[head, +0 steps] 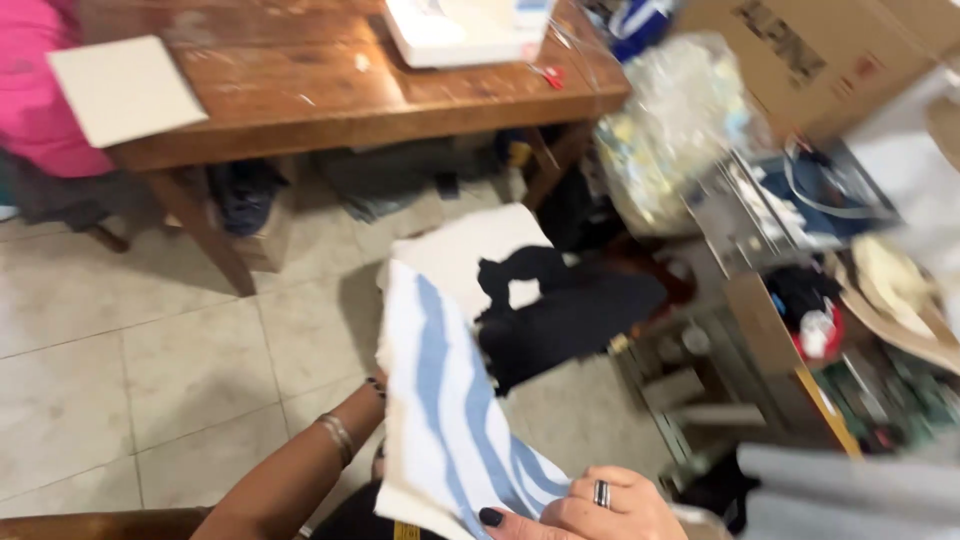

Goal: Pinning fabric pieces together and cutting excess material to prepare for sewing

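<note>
A white cloth with light blue stripes (445, 400) is held up between both hands. My right hand (590, 508), with a ring and dark nails, grips its lower right edge at the bottom of the frame. My left hand (372, 392) is mostly hidden behind the cloth's left edge; only the wrist with bracelets and a few dark fingertips show. Behind the striped cloth lie a white piece of fabric (465, 250) and a black garment (565, 310) on the tiled floor.
A wooden table (340, 95) stands at the back with a white box and a white sheet on it. Cluttered shelves and boxes (800, 250), a plastic bag and a cardboard box fill the right. A person in pink (30, 90) is at far left.
</note>
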